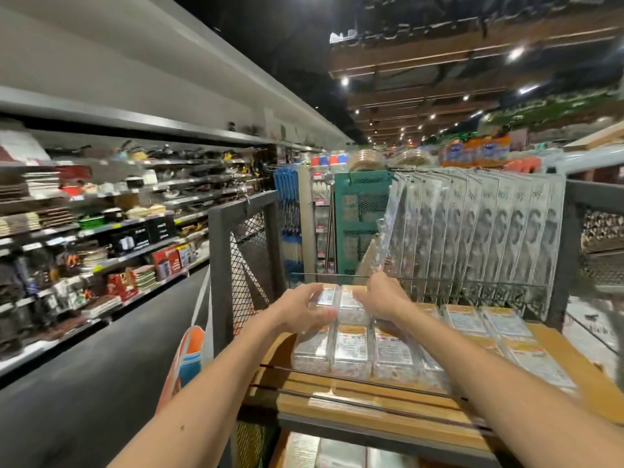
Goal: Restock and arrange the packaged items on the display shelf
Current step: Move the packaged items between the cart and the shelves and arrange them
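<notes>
Gripping two packs (347,301), left hand (300,310), right hand (383,295)

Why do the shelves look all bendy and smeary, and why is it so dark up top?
Head view: the wide-angle lens bends the long shelves on the left into curves. They and the hanging clear packets are smeared by blur. The ceiling is dark, dotted with small bright lamps. The left hand and right hand at the clear boxes look sharper.

The left forearm (202,393) and right forearm (506,376) are bare, as are both hands; a small dark spot marks the left forearm.
</notes>
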Motion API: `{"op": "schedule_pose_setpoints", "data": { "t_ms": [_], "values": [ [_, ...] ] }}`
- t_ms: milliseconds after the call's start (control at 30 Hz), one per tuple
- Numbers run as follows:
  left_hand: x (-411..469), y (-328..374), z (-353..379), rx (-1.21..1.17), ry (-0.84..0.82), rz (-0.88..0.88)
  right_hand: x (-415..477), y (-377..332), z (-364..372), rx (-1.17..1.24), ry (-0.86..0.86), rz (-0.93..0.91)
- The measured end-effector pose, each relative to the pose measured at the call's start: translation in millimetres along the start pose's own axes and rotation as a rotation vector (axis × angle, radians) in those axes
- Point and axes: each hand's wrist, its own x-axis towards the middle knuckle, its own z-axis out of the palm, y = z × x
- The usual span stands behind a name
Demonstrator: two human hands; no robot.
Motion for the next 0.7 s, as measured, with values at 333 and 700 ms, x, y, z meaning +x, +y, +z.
{"op": "schedule_pose_setpoints", "data": {
  "t_ms": [333, 700],
  "values": [
    [-100, 10, -15, -0.119, 0.425, 0.270, -87, -24, -9, -0.022, 0.346, -0.557],
    [-414, -177, 122, -0.024, 0.579, -0.415, -294, -14, 260, 0.023, -0.396, -0.939]
  ]
}}
